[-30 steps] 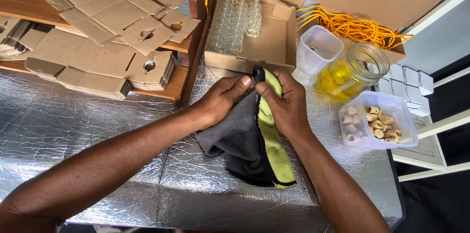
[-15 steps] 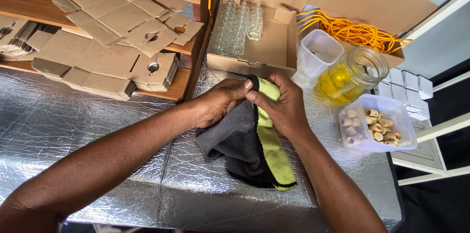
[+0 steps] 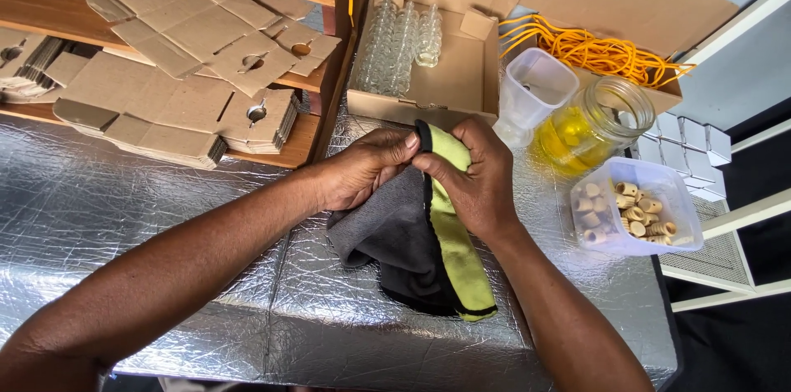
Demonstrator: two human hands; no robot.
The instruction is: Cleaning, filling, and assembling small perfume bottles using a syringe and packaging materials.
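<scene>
both hands (image 3: 428,165) shifted slightly, pinching grey-green cloth (image 3: 416,235), open carton (image 3: 432,71) behind

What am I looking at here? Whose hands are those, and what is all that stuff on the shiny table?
The camera sits on a person's head and looks down, so these are that person's own two hands. The left hand and the right hand both pinch a grey and yellow-green cloth that lies on a table wrapped in crinkly silver foil. Behind them is a cardboard box with small clear bottles. To the right stand a plastic cup, a glass jar of yellow liquid and a tub of little corks. Flat cardboard pieces lie on wooden shelves.
</scene>
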